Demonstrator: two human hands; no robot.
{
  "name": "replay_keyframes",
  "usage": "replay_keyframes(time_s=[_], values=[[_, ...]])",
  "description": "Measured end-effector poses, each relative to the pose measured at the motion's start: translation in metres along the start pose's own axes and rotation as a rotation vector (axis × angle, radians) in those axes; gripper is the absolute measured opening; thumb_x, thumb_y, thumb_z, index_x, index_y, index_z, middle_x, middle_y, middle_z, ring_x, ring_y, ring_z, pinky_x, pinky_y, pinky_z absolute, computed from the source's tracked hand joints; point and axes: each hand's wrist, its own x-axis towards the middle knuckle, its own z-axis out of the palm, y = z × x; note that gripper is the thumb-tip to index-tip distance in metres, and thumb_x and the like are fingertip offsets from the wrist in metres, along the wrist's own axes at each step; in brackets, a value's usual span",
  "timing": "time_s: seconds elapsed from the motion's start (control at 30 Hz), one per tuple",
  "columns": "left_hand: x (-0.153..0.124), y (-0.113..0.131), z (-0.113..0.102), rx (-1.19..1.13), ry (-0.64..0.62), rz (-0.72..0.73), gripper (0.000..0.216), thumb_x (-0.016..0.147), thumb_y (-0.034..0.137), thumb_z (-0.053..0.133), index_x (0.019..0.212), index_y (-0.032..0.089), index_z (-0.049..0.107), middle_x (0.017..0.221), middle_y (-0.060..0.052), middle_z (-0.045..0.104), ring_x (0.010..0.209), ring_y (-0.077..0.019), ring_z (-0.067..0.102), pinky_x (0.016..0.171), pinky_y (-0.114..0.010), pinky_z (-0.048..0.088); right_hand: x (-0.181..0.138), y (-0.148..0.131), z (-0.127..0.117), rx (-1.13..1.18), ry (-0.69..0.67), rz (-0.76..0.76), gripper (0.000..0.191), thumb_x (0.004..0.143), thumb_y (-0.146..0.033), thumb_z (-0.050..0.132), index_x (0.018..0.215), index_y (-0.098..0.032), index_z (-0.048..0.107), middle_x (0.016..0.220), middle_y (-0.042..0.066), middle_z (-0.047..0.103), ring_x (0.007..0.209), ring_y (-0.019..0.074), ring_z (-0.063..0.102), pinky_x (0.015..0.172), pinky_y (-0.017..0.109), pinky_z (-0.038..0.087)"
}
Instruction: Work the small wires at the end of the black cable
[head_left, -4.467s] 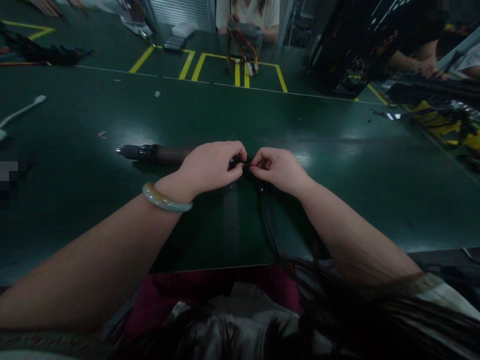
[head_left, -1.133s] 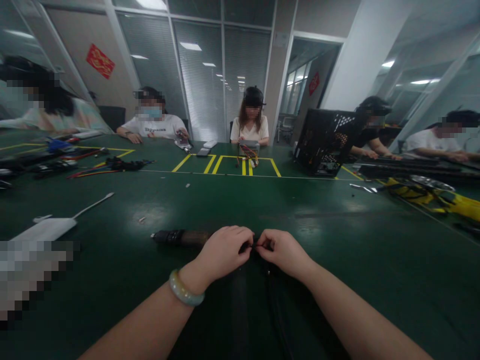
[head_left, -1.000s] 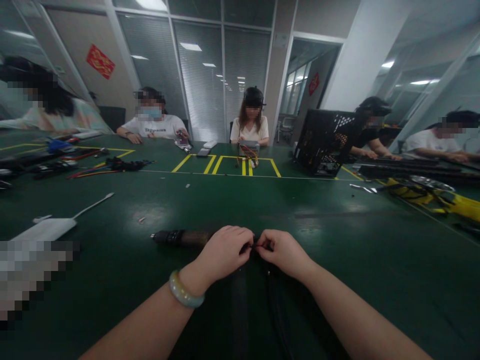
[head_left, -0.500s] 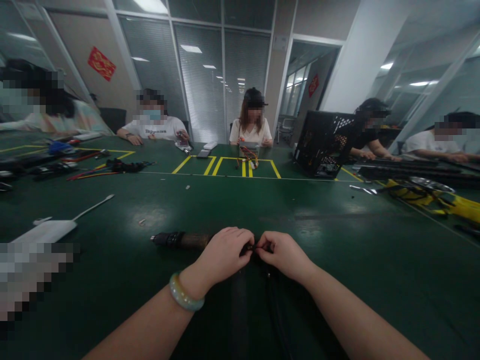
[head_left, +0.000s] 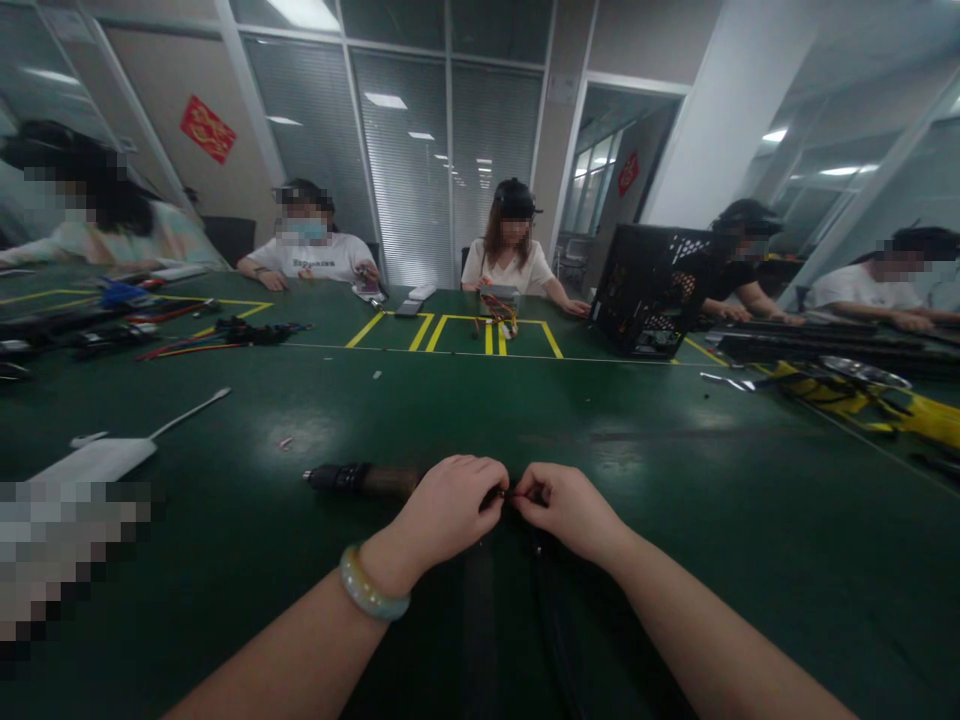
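A dark cylindrical tool that looks like an electric screwdriver [head_left: 386,481] lies across the table, its narrow metal tip to the left. My left hand [head_left: 457,500], a bangle on its wrist, is closed over the tool's rear end and hides it. Close beside it, my right hand [head_left: 559,500] is closed in a pinch. Between the two sets of fingertips sits a small dark piece, too small to name. A black cord [head_left: 551,620] runs from under my right hand towards me.
A white adapter with a cable [head_left: 112,460] lies at the left. Bundled wires [head_left: 247,330] rest further back. A black computer case [head_left: 645,290] stands at the back right, yellow straps [head_left: 847,390] in front. Several people sit around the green table [head_left: 675,540].
My hands keep almost the same pose. The person across the table has stretched an arm out towards the black computer case.
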Motion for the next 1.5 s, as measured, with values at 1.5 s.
replay_keyframes(time_s=[1.5], values=[[-0.0003,0.0001,0.0005,0.006,-0.006,-0.019,0.006,0.084,0.018,0.057,0.090,0.021,0.057,0.092,0.000,0.062,0.088,-0.0185,0.059,0.085,-0.037,0.045,0.0000,0.0016,0.0005,0.017,-0.003,-0.006,0.003,0.080,-0.022,0.064,0.079,-0.019,0.065,0.071,-0.002,0.063,0.062,0.0113,0.055,0.056,0.021,0.036]])
